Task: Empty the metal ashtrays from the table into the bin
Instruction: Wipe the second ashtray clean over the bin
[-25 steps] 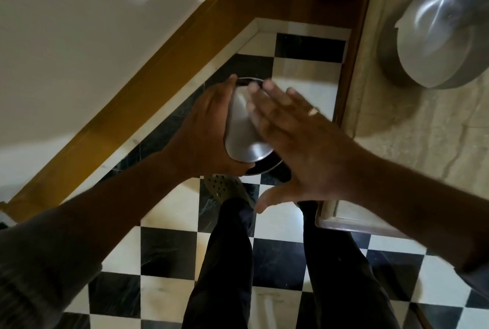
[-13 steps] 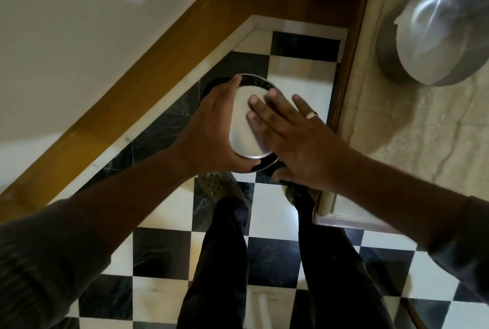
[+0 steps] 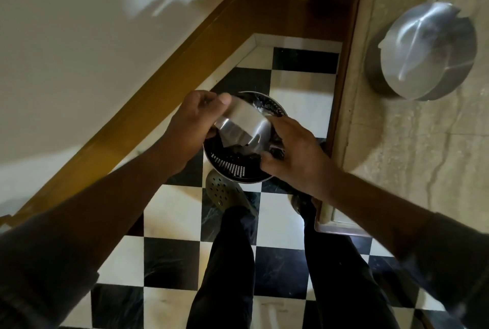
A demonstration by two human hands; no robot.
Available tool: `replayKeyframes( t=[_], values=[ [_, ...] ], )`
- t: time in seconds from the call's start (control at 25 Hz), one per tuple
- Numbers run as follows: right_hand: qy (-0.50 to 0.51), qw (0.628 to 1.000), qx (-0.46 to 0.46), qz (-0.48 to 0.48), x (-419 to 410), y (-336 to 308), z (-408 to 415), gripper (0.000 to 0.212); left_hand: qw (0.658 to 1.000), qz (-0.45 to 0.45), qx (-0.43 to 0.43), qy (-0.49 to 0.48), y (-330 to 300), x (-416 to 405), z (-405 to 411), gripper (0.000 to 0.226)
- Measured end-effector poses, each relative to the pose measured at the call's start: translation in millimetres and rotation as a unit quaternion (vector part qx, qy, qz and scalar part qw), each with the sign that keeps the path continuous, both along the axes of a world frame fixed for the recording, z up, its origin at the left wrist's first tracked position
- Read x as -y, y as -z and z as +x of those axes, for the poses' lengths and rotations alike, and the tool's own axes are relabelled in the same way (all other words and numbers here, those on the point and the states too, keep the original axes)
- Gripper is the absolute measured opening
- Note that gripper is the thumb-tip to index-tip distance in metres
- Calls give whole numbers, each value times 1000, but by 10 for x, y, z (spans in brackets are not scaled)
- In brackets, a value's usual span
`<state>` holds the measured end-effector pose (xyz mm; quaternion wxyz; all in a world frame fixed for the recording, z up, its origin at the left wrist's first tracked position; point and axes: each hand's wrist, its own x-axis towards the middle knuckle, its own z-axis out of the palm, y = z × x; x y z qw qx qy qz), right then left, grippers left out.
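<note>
Directly over the bin (image 3: 232,167), a metal ashtray (image 3: 242,127) is held tipped, its open side turned down and toward six o'clock, so its contents would fall into the perforated black basket underneath. The left hand (image 3: 189,127) has the firm grip: thumb pressed on the upper wall at ten o'clock, fingers hidden behind the rim. The right hand (image 3: 293,154) sits at the ashtray's four o'clock side, fingers curled loosely against its wall and over the bin's edge; whether it truly clamps the metal or only steadies it cannot be told.

The bin stands on the checkered floor (image 3: 285,212), just ahead of the person's shoes. A second ashtray (image 3: 426,51) rests on the table (image 3: 423,170) at two o'clock, well apart from both hands. The right hand is the nearer one to it, so reaching for that ashtray next would likely fall to the right, while the left returns the emptied one.
</note>
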<state>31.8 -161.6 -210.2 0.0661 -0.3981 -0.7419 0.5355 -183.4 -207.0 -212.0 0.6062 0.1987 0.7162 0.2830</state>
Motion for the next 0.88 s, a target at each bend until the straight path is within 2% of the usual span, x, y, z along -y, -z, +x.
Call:
replayKeyframes(
  t=[0.08,0.16,0.28,0.36,0.48,0.6,0.88],
  values=[
    [126,982,20,-142,64,-39,-127,26,993,-68,55,-73,9,-13,40,76],
    [219,939,44,-262,107,27,-209,31,984,-111,80,-118,24,7,94,80],
    [312,882,60,-348,139,138,-219,36,979,-150,56,-123,11,43,226,70],
    [337,870,75,-352,142,156,-192,35,978,-161,45,-123,-11,36,289,70],
    [347,872,83,-334,77,89,-122,21,984,-147,37,-99,-140,-54,317,56],
    [359,877,71,-313,-84,-83,0,22,991,-111,25,-67,-400,-206,367,53],
    [374,901,29,-216,-599,-898,432,22,996,-43,27,-67,-1306,-831,757,36]
  ],
)
